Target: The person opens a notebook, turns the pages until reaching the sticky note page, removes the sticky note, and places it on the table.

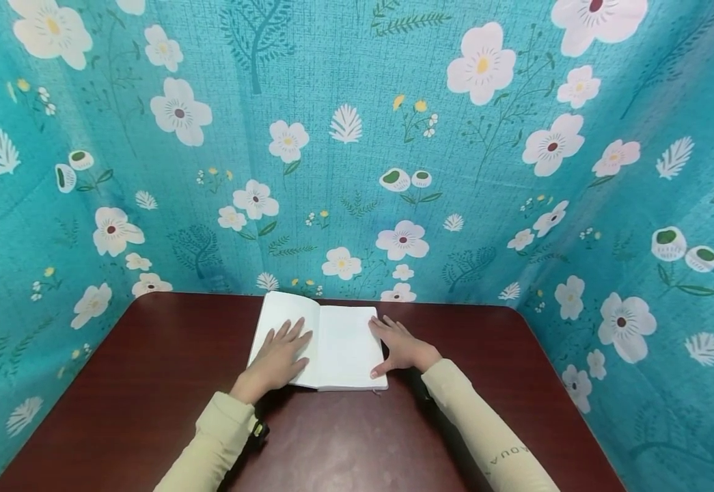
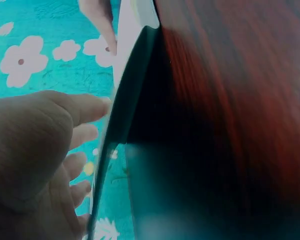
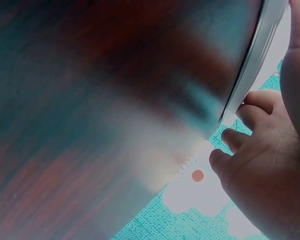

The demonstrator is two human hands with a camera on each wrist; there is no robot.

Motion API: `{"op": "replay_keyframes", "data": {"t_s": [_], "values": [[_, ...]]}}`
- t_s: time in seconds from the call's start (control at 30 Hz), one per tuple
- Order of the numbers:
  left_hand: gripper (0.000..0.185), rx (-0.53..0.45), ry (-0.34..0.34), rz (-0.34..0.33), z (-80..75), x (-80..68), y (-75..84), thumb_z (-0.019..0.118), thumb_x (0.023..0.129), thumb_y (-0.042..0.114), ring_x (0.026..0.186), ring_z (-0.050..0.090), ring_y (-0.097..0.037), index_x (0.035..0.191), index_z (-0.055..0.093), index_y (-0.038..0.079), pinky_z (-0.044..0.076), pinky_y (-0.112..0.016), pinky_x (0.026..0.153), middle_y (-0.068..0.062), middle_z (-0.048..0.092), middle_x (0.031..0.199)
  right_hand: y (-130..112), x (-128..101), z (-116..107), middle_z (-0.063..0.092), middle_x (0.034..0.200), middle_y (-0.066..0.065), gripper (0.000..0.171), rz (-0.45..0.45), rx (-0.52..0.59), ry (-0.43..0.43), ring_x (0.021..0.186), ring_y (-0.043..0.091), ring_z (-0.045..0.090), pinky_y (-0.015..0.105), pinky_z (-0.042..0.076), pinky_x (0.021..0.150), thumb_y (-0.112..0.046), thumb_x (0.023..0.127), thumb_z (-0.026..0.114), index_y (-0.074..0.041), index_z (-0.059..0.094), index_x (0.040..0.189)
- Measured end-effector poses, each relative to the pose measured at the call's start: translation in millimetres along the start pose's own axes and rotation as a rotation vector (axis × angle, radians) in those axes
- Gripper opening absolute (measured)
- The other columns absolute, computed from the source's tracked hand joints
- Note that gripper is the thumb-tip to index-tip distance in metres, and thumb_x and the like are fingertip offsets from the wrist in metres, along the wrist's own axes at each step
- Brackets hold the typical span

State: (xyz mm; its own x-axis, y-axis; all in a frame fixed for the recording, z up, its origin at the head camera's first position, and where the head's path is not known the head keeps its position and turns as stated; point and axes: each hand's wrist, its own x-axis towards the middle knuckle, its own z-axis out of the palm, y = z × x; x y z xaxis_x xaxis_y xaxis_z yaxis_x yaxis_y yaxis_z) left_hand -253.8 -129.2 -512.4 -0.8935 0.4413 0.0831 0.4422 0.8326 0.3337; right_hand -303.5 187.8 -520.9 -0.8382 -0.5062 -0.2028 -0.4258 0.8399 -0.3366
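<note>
An open notebook [image 1: 350, 348] with white pages lies near the far side of the table, its spine running away from me. My left hand [image 1: 275, 359] rests on the left page with fingers spread. In the left wrist view those fingers [image 2: 84, 135] touch the page side of the dark-backed cover [image 2: 135, 85], which slants up off the table. At the right edge of the notebook is my right hand [image 1: 396, 347], its thumb near the lower corner and its fingertips near the upper one. The right wrist view shows its loosely bent fingers [image 3: 260, 107] beside the page block [image 3: 255, 60].
The dark red-brown table [image 1: 344, 444] reflects light along its front. A turquoise flowered cloth [image 1: 332, 205] hangs behind and on both sides. A short ribbon end [image 1: 377, 391] pokes out below the notebook. A black wrist device [image 1: 258, 432] sits at the left cuff.
</note>
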Motion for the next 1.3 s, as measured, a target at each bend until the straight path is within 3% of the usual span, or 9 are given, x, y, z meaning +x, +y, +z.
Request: {"op": "replay_keyframes", "data": {"t_s": [0.27,0.67,0.97,1.3], "values": [[0.062,0.056,-0.095,-0.023,7.6,17.2,0.7,0.062,0.101,0.039,0.154,0.021,-0.043,0.154,0.046,0.010,0.018,-0.067,0.120,-0.017,0.028,0.166,3,2,2,0.020,0.169,0.013,0.124,-0.008,-0.007,0.002,0.157,0.039,0.008,0.057,0.014,0.125,-0.055,0.072,0.088,-0.003,0.021,0.162],[0.078,-0.126,-0.268,-0.007,3.3,14.6,-15.4,0.068,0.098,0.034,0.152,0.014,-0.051,0.160,0.030,0.004,0.015,-0.071,0.118,-0.025,0.018,0.167,1,4,3,0.019,0.170,0.013,0.123,-0.006,-0.004,-0.010,0.158,0.038,0.007,0.057,0.013,0.125,-0.054,0.072,0.087,-0.004,0.020,0.162],[0.080,-0.014,-0.254,-0.020,8.0,17.3,-11.8,0.068,0.095,0.041,0.152,0.021,-0.048,0.160,0.033,0.010,0.021,-0.069,0.117,-0.021,0.022,0.167,4,3,2,0.018,0.169,0.016,0.126,-0.035,-0.001,-0.008,0.157,0.040,0.007,0.059,0.014,0.124,-0.056,0.071,0.088,-0.001,0.019,0.161],[0.080,-0.017,-0.238,-0.041,14.7,15.7,-12.8,0.070,0.095,0.041,0.153,0.020,-0.047,0.160,0.034,0.010,0.020,-0.069,0.118,-0.020,0.022,0.167,6,3,5,0.017,0.170,0.015,0.125,-0.057,0.047,0.005,0.156,0.041,0.010,0.059,0.015,0.124,-0.057,0.073,0.087,-0.002,0.018,0.162]]}}
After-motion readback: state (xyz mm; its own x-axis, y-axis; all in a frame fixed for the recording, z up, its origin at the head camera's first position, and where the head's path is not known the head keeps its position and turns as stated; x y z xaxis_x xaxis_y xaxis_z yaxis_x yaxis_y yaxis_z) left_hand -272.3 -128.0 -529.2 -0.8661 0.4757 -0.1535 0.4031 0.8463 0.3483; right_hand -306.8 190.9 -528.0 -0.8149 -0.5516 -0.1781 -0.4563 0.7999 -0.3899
